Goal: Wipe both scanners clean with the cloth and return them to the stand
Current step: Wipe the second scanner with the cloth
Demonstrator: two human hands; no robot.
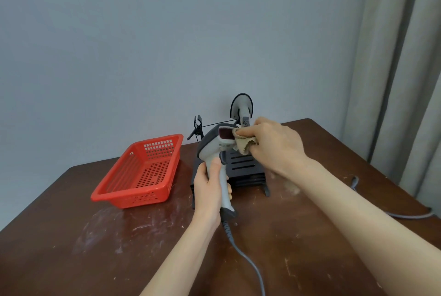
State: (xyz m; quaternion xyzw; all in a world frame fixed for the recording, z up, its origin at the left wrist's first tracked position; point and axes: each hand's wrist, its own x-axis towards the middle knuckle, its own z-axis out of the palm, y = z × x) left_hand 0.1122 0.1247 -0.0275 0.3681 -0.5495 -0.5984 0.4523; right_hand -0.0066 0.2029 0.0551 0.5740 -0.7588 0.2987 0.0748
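The step in hand looks like the wiping of the first scanner: near the middle of the frame the left hand [210,188] holds a corded grey barcode scanner [212,143] upright above the front of the black stand [245,166], thumb up the front of the handle and fingers [229,191] wrapped round its far side, clamped firmly. The right hand [274,147], just right of it, has its fingers [249,132] bunched together and curled over a small tan cloth [243,146], pressing it to the edge of the dark red scan window [226,133]. Behind the hands, a second scanner [242,104] appears to sit on the rear of the stand, though its lower part is hidden. The held scanner's grey cable [248,262] runs down to the bottom of the frame over the scuffed brown table [71,248]; a red slotted basket [143,174] stands at centre left. The next move probably calls for working the cloth over the window and housing, turning the scanner in the left hand, then seating it in the stand without snagging the cable.
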